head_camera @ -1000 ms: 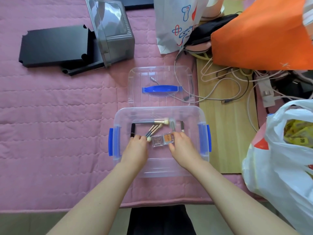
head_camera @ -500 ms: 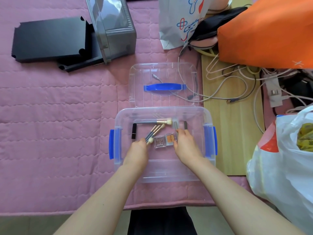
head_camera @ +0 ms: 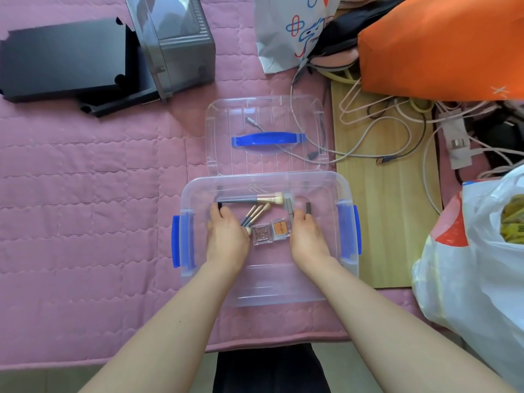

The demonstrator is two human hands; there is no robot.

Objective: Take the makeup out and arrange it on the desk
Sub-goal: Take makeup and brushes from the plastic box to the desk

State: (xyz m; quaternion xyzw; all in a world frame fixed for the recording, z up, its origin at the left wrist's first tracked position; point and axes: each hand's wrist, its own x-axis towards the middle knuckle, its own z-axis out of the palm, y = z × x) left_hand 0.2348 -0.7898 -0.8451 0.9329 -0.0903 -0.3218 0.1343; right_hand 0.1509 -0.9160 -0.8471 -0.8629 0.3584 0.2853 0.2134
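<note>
Head camera looked down into a clear plastic storage box [head_camera: 263, 293] with blue side latches [head_camera: 177, 241], where the makeup lay on the bottom. There was a long black-handled brush with a rose-gold ferrule [head_camera: 249, 199] along the far wall. Nearer lay a fan of small brushes [head_camera: 255, 213] and two small square clear pots, one pinkish-brown [head_camera: 261, 233] and one orange [head_camera: 279, 228], side by side. A grey stick [head_camera: 289, 207] and a dark stick [head_camera: 308, 208] lay to the right.

Both hands were inside the box, palms down. The left hand [head_camera: 226, 236] had its fingertips on a black tube [head_camera: 219, 206], and the right hand [head_camera: 307, 236] reached to the two sticks. The fingers were bent away from the lens, so whether either hand gripped anything could not be told.

Just beyond the box lay its clear lid [head_camera: 226, 154] with a blue handle [head_camera: 268, 139], crossed by pale cables [head_camera: 368, 148]. Box and lid rested on a pink quilted cover [head_camera: 85, 194], the box's right end over a light wooden board [head_camera: 380, 222].

Farther off were a flat black tray [head_camera: 62, 58], a grey translucent container [head_camera: 175, 38], a printed white paper bag [head_camera: 286, 32], an orange fabric bag [head_camera: 439, 46] and a white plastic bag [head_camera: 467, 265].
</note>
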